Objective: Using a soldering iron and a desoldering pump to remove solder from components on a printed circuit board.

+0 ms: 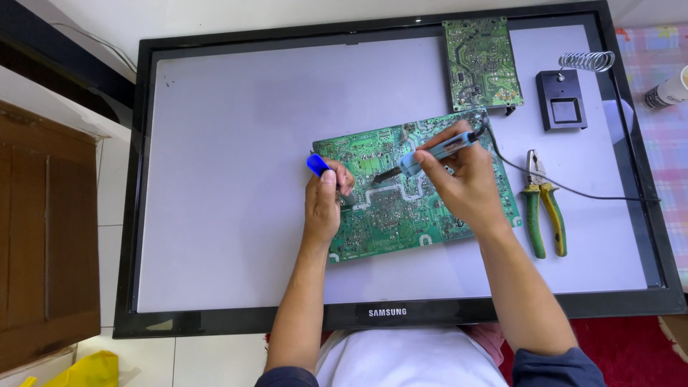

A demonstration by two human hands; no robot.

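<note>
Circuit board [401, 208], green, under rework: right hand [466, 183] grips a soldering iron [430, 154], left hand [324, 204] clasps a blue-handled tool [317, 165]. Judged soldering underway; next calls for steady tip contact.

Circuit board [401, 208] lies on the screen panel [229, 179], pliers [542, 208] right of it.

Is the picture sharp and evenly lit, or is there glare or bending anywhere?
Head view: bright, even light, soft shadows beside the pliers; the circuit board under both hands looks sharp; no strong glare; the screen frame bows slightly near the edges.
</note>
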